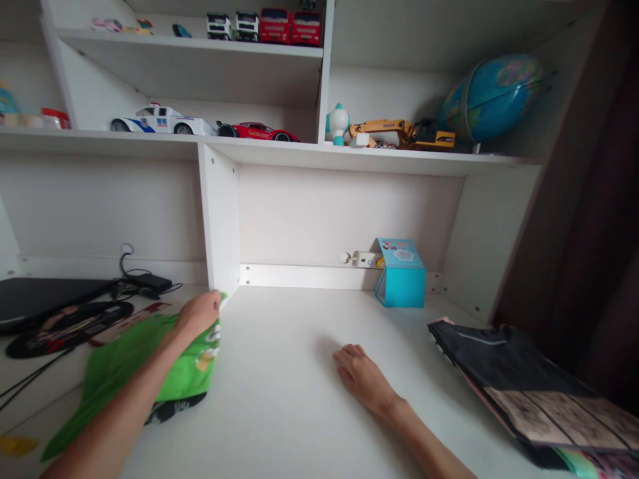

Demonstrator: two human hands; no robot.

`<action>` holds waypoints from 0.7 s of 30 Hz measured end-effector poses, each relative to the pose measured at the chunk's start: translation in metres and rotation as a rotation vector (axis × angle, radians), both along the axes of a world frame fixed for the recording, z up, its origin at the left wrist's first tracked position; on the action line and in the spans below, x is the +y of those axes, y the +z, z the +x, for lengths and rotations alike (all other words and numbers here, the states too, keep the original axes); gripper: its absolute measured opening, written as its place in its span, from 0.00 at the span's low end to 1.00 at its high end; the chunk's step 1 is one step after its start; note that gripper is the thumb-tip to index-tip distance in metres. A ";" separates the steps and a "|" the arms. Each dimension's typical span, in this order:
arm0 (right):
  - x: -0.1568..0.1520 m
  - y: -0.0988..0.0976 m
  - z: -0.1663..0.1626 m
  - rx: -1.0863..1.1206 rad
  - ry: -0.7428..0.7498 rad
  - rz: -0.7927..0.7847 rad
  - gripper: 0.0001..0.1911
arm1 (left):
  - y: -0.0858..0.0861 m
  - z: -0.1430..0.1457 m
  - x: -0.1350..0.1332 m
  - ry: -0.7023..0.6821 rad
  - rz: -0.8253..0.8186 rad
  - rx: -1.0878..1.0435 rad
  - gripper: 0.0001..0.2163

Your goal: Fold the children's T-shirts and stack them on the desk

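At the left of the desk, my left hand (202,313) is closed on the upper right corner of a green printed garment (124,359). The cloth spreads out under my forearm. Near its lower edge a dark part with a pale print shows, and white and yellow figures run down its right side. My right hand (362,376) is at the middle of the white desk (279,392), palm down, with its fingers loosely bent and nothing visible in them. A stack of folded clothes (529,392), with a dark grey and beige piece on top, lies to its right.
A blue desk calendar (403,286) stands at the back, beside a power strip (367,259). On the left are a black laptop (50,296), a dark round-ended item (70,326) and a power adapter (152,282) with cables. Shelves above hold toy vehicles (160,122) and a globe (494,96).
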State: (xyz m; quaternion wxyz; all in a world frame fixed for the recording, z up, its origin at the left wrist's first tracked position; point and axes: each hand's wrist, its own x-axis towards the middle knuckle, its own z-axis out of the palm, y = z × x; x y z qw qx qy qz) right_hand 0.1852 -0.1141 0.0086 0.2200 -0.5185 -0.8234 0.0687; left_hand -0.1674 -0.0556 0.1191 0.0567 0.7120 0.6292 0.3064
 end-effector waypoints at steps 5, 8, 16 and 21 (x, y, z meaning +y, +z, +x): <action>0.006 0.007 0.012 0.440 -0.070 -0.052 0.31 | 0.062 0.092 -0.062 -0.530 0.068 -0.584 0.09; 0.001 0.024 0.024 0.828 -0.071 -0.120 0.44 | 0.080 0.126 -0.078 -0.633 0.084 -0.978 0.10; -0.006 0.073 0.049 0.843 -0.003 -0.040 0.23 | 0.097 0.143 -0.069 -0.712 0.190 -0.976 0.11; -0.072 0.147 0.058 0.816 -0.291 0.578 0.14 | 0.119 0.108 -0.087 -0.599 0.478 -0.842 0.09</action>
